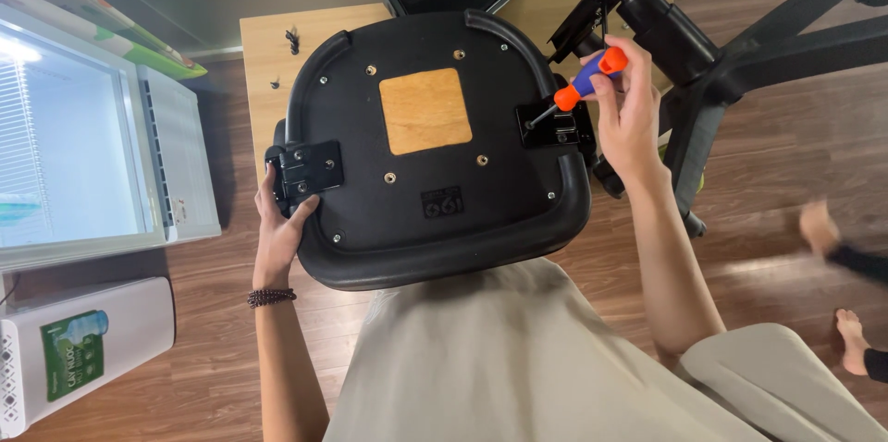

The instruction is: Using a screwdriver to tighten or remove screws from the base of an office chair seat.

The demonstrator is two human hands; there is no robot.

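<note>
A black chair seat (435, 220) lies upside down on a small wooden table (264, 44), with a bare wooden square (425, 110) in its middle. My right hand (629, 114) holds an orange and blue screwdriver (585, 79), its tip on the right armrest bracket (550, 126). My left hand (277, 225) grips the seat's left edge beside the left bracket (310, 169). A beaded bracelet sits on my left wrist.
Loose black screws (292, 39) lie on the table's far left. The black chair base with legs (740, 54) lies to the right on the wooden floor. A white chest freezer (92, 137) and a white appliance (83, 345) stand left. Another person's feet (837, 276) are at right.
</note>
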